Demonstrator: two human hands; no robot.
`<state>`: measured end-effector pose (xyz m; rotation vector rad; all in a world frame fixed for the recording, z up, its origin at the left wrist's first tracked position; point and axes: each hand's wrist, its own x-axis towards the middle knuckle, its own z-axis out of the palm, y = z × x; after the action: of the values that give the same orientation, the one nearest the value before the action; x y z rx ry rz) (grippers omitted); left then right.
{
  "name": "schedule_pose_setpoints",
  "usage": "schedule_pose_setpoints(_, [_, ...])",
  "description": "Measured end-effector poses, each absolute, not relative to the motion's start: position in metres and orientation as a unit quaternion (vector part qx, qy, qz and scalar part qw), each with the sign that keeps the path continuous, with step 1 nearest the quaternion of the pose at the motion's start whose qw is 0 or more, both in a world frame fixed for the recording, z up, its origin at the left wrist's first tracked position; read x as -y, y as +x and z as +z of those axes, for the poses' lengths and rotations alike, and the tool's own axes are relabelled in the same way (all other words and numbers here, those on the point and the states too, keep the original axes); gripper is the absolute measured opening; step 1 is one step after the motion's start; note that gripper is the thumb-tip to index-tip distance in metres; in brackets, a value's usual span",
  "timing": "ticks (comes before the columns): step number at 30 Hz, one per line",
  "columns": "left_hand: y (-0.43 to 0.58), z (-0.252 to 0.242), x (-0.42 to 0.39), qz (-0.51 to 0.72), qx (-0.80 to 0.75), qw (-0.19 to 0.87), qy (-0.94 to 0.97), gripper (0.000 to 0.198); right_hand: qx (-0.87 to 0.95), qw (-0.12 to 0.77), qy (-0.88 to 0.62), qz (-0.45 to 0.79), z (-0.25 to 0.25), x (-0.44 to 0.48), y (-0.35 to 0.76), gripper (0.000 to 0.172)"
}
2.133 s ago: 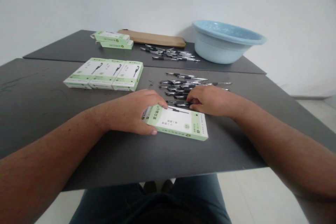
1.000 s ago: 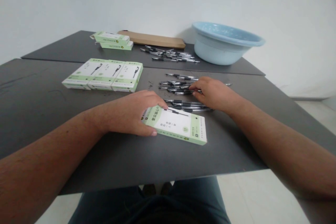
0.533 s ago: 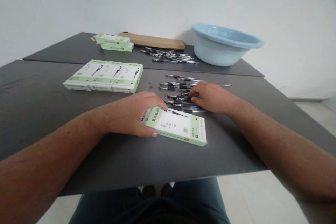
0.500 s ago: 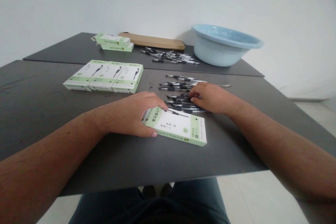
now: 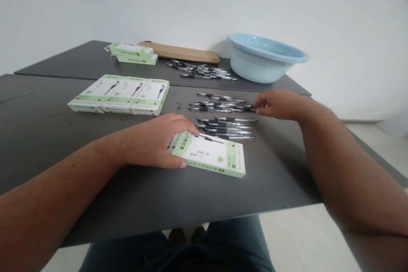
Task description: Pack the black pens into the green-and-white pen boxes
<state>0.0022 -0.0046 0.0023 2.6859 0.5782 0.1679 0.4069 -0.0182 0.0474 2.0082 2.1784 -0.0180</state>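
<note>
On the table [image 5: 204, 199], toward 6 o'clock, box [image 5: 219, 148]: flat, exposed end pointing 4 o'clock, long axis 10-to-4; left hand [image 5: 168, 140] clasping its 10 o'clock end, I judge to steady it.
Pens [image 5: 221, 131], box's 1 o'clock: parallel, 9-to-3, perhaps for tidy gripping.
Right hand [image 5: 277, 104], 2 o'clock: pinching pens (count unclear remotely).

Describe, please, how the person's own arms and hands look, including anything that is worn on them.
The left hand and right hand are bare; no glove, ring or watch shows. The left forearm and right forearm show no sleeves.
</note>
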Motion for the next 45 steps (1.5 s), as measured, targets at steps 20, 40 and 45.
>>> schedule_pose_setpoints(20, [0.002,0.004,0.004,0.051,-0.193,0.195,0.96,0.074,-0.854,0.051,0.505,-0.112,0.041,0.053,0.333,0.019])
schedule_pose_setpoints(40, [0.0,0.006,0.004,0.032,-0.179,0.227,0.957,0.073,-0.882,0.038,0.457,-0.106,0.035,0.065,0.315,0.017])
schedule_pose_setpoints(45, [0.0,0.009,0.006,0.038,-0.162,0.246,0.955,0.073,-0.868,0.003,0.491,-0.072,0.038,0.07,0.308,0.016])
